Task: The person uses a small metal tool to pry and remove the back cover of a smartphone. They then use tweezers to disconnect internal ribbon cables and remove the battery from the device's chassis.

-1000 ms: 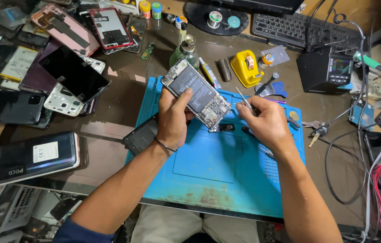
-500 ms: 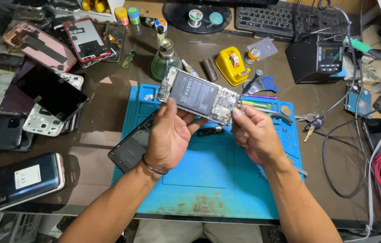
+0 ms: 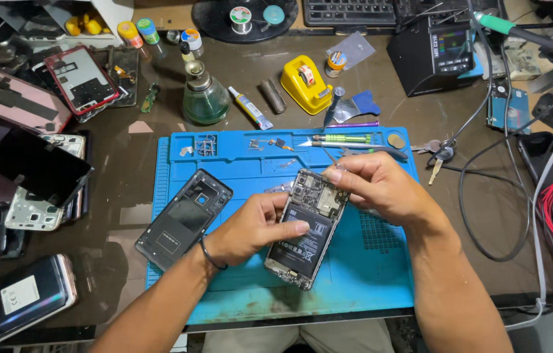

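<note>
Change vs half a second ago: the opened phone (image 3: 307, 229) was held up off the work surface in both hands, lying crosswise; now it's down flat on the blue repair mat (image 3: 368, 274), long axis running toward the person, battery and board facing up. Reads as repositioning over, work on the internals at the phone's top end in hand.

Left to right:
- Far left of the left hand: pile of spare phones and panels, incl. a red-framed back shell (image 3: 81, 80) and a dark screen panel (image 3: 34, 167). Untouched.
- Just left of the left hand: black back cover (image 3: 183, 219), lying on the mat, apart from the phone.
- Left hand (image 3: 250, 229): loosely curled, thumb pressed on the battery, fingers on the phone's left edge. Pinning it, not lifting.
- Right hand (image 3: 384, 189): fingers pinched together at the phone's top right corner, on the board. Something thin may be between the fingertips; too small to tell.

Containers:
- Mat's tray strip, beyond both hands: small screws and metal bits (image 3: 206, 145) at left, tweezers and a green-handled driver (image 3: 341, 138) at right.
- Green glass bottle (image 3: 204, 98), further out: liquid level can't be read.
- Yellow tool case (image 3: 306, 82), beyond the right hand: closed, contents hidden.
</note>
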